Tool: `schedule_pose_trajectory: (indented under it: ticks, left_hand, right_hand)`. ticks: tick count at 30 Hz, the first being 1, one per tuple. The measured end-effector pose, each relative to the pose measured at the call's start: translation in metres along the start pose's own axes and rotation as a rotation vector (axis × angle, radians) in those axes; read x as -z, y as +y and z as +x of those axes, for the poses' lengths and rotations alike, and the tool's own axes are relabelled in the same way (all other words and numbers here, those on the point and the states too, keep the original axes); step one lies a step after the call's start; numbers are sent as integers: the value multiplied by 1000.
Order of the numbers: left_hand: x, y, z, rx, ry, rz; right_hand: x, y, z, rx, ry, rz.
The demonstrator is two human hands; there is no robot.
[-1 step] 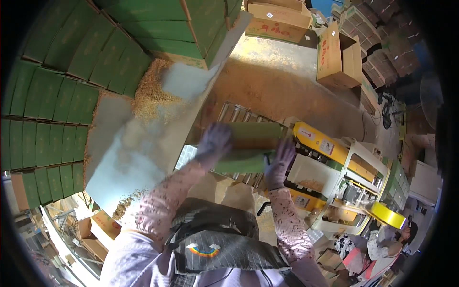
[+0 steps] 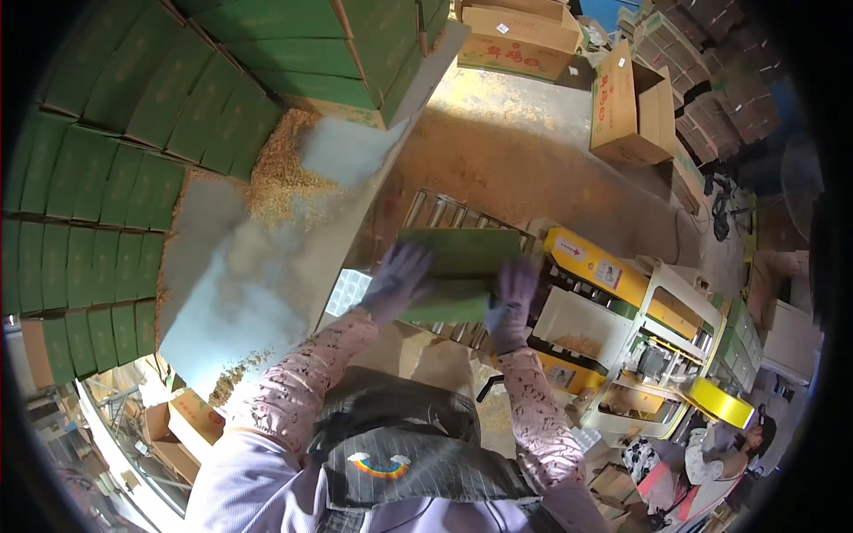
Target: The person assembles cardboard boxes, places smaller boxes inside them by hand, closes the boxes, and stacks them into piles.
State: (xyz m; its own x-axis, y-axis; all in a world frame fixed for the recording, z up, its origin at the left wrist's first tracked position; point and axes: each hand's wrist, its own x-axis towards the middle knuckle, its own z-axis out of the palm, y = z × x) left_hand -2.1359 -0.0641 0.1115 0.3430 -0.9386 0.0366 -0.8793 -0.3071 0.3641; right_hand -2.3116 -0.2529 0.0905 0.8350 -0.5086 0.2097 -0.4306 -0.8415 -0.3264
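Note:
A green cardboard carton (image 2: 466, 251) sits on the metal roller conveyor (image 2: 435, 213) in front of me, its two long top flaps folded inward and almost meeting along a dark middle seam. My left hand (image 2: 400, 277), in a greyish-purple glove, lies at the carton's left end with its fingers stretched toward the flaps. At the right end is my right hand (image 2: 511, 298), gloved alike, its fingers stretched out over the flap edge and blurred by motion. The carton's inside is hidden.
A yellow and white carton-sealing machine (image 2: 613, 275) stands right of the rollers, with a yellow tape roll (image 2: 721, 402). Green cartons (image 2: 107, 182) are stacked at left. Open brown boxes (image 2: 629, 107) stand on the far floor. A person (image 2: 711, 462) sits at lower right.
The carton's flaps have come down flatter, and the brown gap between them has narrowed. My left hand has moved slightly nearer me; my right hand has shifted a little inward.

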Motion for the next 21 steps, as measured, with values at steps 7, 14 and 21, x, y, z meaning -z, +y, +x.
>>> schedule_pose_trajectory:
  ticks: [7, 14, 21]
  left_hand:
    - [-114, 22, 20, 570, -137, -1180]
    - [-98, 80, 55, 466, -47, -1459]
    - [22, -72, -32, 654, 509, -1226]
  right_hand:
    - [14, 33, -39, -150, -255, 188]
    - [57, -57, 50, 175, -66, 267]
    - [-61, -241, 232, 386, -398, 920]
